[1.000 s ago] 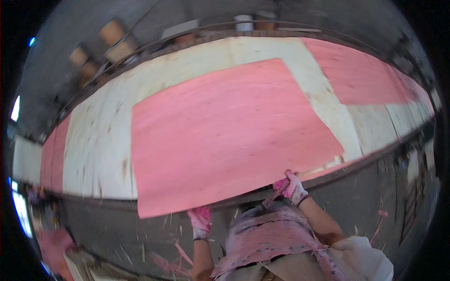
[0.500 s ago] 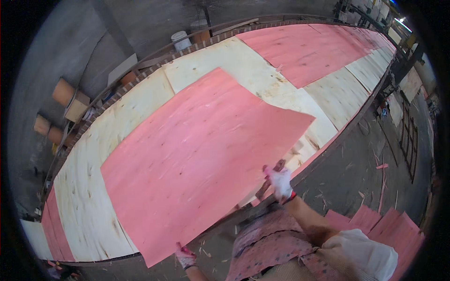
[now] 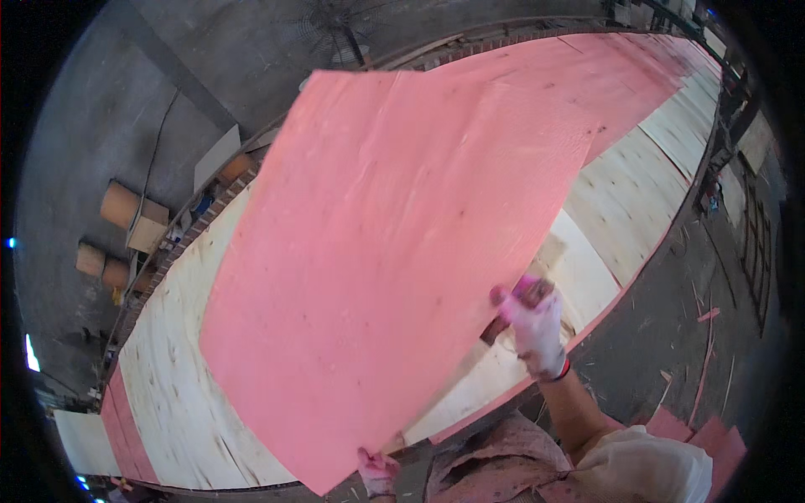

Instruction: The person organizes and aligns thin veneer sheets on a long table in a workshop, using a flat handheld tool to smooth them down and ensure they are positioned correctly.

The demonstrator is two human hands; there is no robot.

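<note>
A large pink wood veneer sheet [image 3: 377, 251] is raised and bowed over the long layered stack, its far edge lifted and curling. My left hand [image 3: 378, 472], in a pink-stained white glove, is closed on the sheet's near corner at the bottom. My right hand [image 3: 537, 331], gloved the same way, is closed at the sheet's right edge, thumb over it. Dark brown patches show at its fingers and beside it; their kind is unclear. Beneath lie pale veneer sheets [image 3: 172, 377] with brown knots, and another pink sheet [image 3: 646, 71] lies at the far right.
A brick-edged rim [image 3: 197, 222] runs behind the stack. Brown cartons [image 3: 147, 226] and a fan [image 3: 340, 33] stand by the grey wall. Pink sheets [image 3: 717, 448] lie at lower right, near wood scraps on the floor [image 3: 671, 310]. A dark metal rack [image 3: 755, 243] is further right.
The pink sheet has risen and swung away to the far right, now covering part of the other pink sheet. Both my hands have shifted right with it; the view has turned slightly.
</note>
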